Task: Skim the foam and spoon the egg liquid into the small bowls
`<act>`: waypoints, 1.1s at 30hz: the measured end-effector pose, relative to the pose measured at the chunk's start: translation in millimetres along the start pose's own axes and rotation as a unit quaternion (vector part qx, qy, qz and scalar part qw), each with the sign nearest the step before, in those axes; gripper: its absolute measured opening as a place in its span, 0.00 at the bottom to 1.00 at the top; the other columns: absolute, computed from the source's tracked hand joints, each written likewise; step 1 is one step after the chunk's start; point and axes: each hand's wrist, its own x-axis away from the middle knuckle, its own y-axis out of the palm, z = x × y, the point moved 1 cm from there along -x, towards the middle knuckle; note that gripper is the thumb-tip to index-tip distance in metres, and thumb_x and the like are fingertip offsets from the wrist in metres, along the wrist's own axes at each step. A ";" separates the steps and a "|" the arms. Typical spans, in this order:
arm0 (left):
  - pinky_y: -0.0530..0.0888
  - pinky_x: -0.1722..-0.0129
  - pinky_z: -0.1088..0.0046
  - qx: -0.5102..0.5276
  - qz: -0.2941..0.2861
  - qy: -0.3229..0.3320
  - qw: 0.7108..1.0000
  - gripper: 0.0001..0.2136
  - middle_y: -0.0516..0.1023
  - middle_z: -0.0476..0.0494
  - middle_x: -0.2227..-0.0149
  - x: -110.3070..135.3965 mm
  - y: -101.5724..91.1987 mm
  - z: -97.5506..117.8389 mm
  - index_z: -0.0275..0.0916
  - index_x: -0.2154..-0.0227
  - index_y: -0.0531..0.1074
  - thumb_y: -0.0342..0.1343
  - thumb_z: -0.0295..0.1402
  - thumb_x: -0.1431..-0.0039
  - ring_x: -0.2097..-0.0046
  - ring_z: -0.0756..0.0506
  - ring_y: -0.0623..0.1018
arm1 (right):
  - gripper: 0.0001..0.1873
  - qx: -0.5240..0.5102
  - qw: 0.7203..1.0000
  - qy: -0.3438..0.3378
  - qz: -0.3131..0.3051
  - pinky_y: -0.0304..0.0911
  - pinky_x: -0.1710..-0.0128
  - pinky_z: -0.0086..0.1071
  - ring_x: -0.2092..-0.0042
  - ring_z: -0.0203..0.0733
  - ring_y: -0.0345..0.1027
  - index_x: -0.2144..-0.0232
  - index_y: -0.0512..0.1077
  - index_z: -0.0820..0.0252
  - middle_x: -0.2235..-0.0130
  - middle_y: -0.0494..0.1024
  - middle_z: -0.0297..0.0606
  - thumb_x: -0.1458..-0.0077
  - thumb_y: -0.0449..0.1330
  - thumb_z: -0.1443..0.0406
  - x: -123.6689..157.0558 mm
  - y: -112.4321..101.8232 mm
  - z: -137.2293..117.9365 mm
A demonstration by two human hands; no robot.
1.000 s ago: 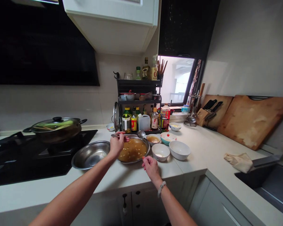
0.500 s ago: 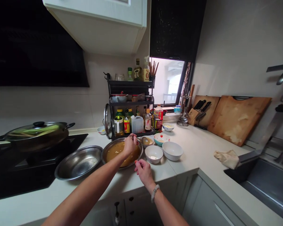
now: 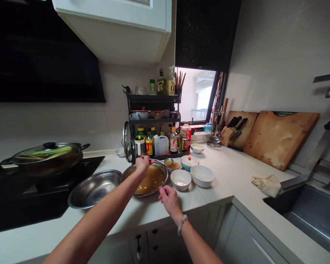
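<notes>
My left hand (image 3: 142, 165) is closed on the thin handle of a ladle (image 3: 169, 161), above a wide metal basin (image 3: 165, 183) of brown liquid with pale bits. The ladle's head sits at a small bowl (image 3: 172, 168) that also holds brown liquid. Near the basin's right front rim, my right hand (image 3: 169, 199) is curled closed; whatever it holds, if anything, is hidden. Beside it stands a white bowl (image 3: 180, 185) with a little white stuff inside. A larger white bowl (image 3: 202, 179) and a patterned bowl (image 3: 189, 167) stand further right.
An empty-looking metal basin (image 3: 79, 198) lies left, next to a lidded pan (image 3: 48, 161) on the black stove. Behind stands a black rack (image 3: 154, 120) of bottles. To the right are a knife block (image 3: 227, 136), cutting boards (image 3: 280, 137), a cloth (image 3: 266, 185) and a sink (image 3: 313, 216).
My left hand has moved left across the basin, and the ladle's head has shifted slightly at the small bowl. My right hand stays by the basin's rim. The view has shifted a little.
</notes>
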 end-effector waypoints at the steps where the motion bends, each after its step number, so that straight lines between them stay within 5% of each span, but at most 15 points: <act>1: 0.76 0.69 0.69 0.012 -0.002 -0.010 1.000 0.06 0.76 0.42 0.83 0.2 -3.0 2.8 0.34 0.74 0.72 0.50 0.23 0.47 0.74 0.41 0.81 | 0.20 0.001 1.000 0.001 0.000 0.54 0.79 0.26 0.81 0.33 0.59 0.81 0.63 0.57 0.82 0.70 0.32 0.42 0.52 0.53 -0.2 0.0 0.3; 9: 0.77 0.69 0.71 0.074 -0.026 -0.022 0.997 0.06 0.74 0.47 0.84 11.6 -56.2 24.6 0.35 0.72 0.69 0.47 0.23 0.46 0.77 0.46 0.79 | 0.20 0.002 1.000 0.005 -0.001 0.54 0.79 0.26 0.81 0.33 0.59 0.81 0.63 0.57 0.82 0.70 0.33 0.43 0.52 0.52 -0.1 -1.3 -1.2; 15: 0.76 0.74 0.71 -0.054 -0.077 0.125 0.988 0.07 0.76 0.47 0.82 31.3 -112.1 17.4 0.36 0.68 0.70 0.48 0.32 0.42 0.77 0.44 0.79 | 0.21 0.001 1.000 0.003 0.004 0.53 0.80 0.26 0.81 0.33 0.58 0.81 0.63 0.57 0.83 0.68 0.32 0.44 0.52 0.51 0.1 -1.1 -1.2; 21: 0.74 0.71 0.74 -0.227 -0.150 0.346 0.898 0.10 0.78 0.48 0.77 59.4 -143.7 18.3 0.39 0.64 0.71 0.47 0.37 0.41 0.74 0.47 0.79 | 0.21 0.010 1.000 -0.002 0.008 0.54 0.79 0.26 0.81 0.34 0.59 0.82 0.63 0.57 0.83 0.68 0.32 0.43 0.53 0.51 0.7 -2.0 -2.8; 25: 0.74 0.70 0.73 -0.230 -0.163 0.371 0.885 0.09 0.78 0.49 0.76 62.7 -145.8 16.0 0.40 0.64 0.71 0.48 0.37 0.41 0.74 0.48 0.79 | 0.21 0.010 1.000 0.002 0.008 0.53 0.80 0.26 0.81 0.33 0.58 0.82 0.63 0.57 0.83 0.68 0.32 0.44 0.52 0.51 1.0 -2.0 -3.8; 30: 0.77 0.72 0.70 -0.092 -0.062 0.221 0.969 0.10 0.78 0.46 0.79 37.4 -120.9 12.4 0.37 0.65 0.70 0.47 0.37 0.41 0.75 0.44 0.80 | 0.21 0.009 1.000 0.001 0.005 0.54 0.80 0.26 0.81 0.33 0.59 0.81 0.63 0.57 0.82 0.69 0.32 0.43 0.52 0.51 0.6 -1.1 -1.5; 33: 0.77 0.72 0.69 -0.002 -0.046 0.132 0.990 0.08 0.77 0.46 0.81 21.8 -91.1 13.7 0.36 0.67 0.69 0.47 0.32 0.44 0.77 0.44 0.80 | 0.21 0.004 1.000 -0.004 0.007 0.53 0.80 0.26 0.81 0.33 0.58 0.81 0.63 0.57 0.82 0.69 0.32 0.43 0.52 0.51 0.4 -1.2 -1.3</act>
